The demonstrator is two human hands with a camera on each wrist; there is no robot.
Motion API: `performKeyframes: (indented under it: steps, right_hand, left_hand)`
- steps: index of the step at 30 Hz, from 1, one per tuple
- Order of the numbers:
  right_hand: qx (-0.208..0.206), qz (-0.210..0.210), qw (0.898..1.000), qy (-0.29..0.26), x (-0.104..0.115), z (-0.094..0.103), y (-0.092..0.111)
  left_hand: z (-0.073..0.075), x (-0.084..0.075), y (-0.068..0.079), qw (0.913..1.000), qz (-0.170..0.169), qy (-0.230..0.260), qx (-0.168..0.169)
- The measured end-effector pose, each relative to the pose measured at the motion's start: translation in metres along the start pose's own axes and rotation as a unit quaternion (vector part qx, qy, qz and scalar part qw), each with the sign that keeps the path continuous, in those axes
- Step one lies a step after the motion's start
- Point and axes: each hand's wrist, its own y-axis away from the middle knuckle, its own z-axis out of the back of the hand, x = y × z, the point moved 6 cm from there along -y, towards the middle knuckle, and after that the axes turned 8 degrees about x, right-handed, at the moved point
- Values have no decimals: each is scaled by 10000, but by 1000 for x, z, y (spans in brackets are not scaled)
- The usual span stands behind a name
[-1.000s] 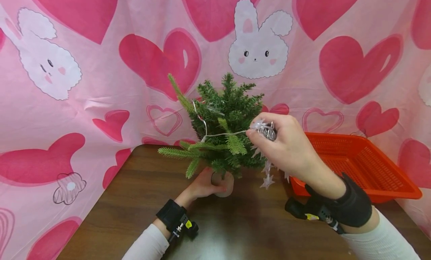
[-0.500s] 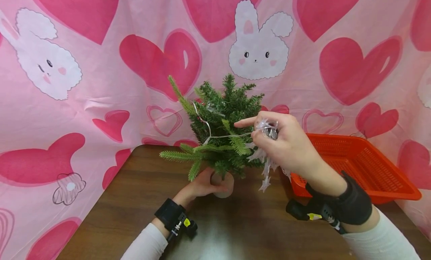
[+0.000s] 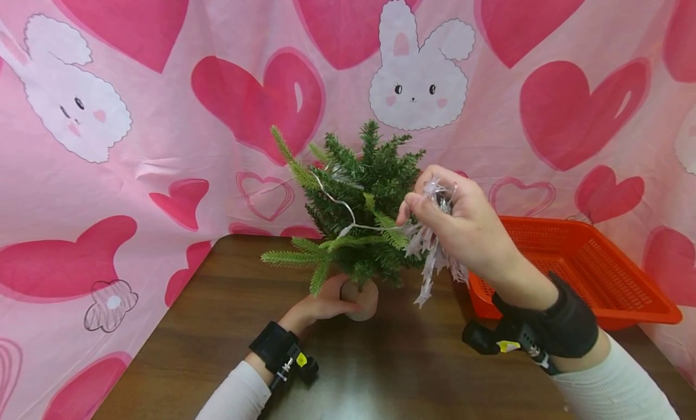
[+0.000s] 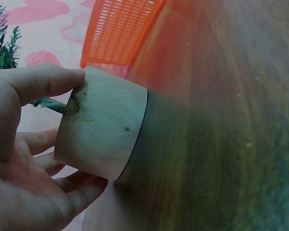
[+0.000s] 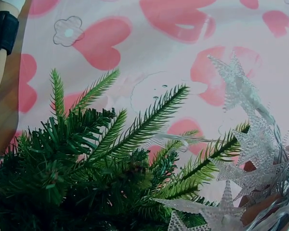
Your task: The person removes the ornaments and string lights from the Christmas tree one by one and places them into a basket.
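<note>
A small artificial Christmas tree [image 3: 375,172] stands on the table on a round wooden base [image 4: 106,125]. My left hand [image 3: 321,302] grips that base from the left, thumb on one side and fingers curled on the other. At the tree's right side my right hand [image 3: 462,220] holds a bunched string of star lights [image 3: 435,245], its clear stars dangling below the palm. From the bunch a thin wire runs left across the front branches and up to the upper left branch. Clear plastic stars [image 5: 255,130] fill the right of the right wrist view, hiding most of the fingers.
An orange plastic basket [image 3: 576,269] stands on the right of the brown wooden table [image 3: 217,323], behind my right forearm. A pink cloth [image 3: 163,118] with hearts and rabbits hangs behind the table.
My right index finger stretched out toward the tree, then curled back. The light wire across the front has shifted slightly right and sags more. My left hand stays on the base.
</note>
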Motion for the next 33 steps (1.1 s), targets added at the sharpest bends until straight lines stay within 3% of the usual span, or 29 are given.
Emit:
performKeyframes:
  steps: [9, 16, 23, 29, 33]
  right_hand:
    - [-280, -172, 9986, 421, 6, 6, 1]
    - [138, -424, 9958, 801, 11, 9, 4]
    - [271, -1063, 9841, 1396, 12, 15, 7]
    - [322, -1263, 9654, 2258, 17, 21, 8]
    - [384, -1270, 9496, 2840, 20, 24, 9]
  left_hand:
    - [-1, -9, 0, 9957, -910, 150, -36]
    - [0, -16, -3, 9903, -1284, 535, -39]
    - [-2, -12, 0, 9944, -798, 647, -235]
    - [1, -37, 8, 9923, -971, 766, -102]
    - [1, -44, 12, 9944, -809, 676, 17]
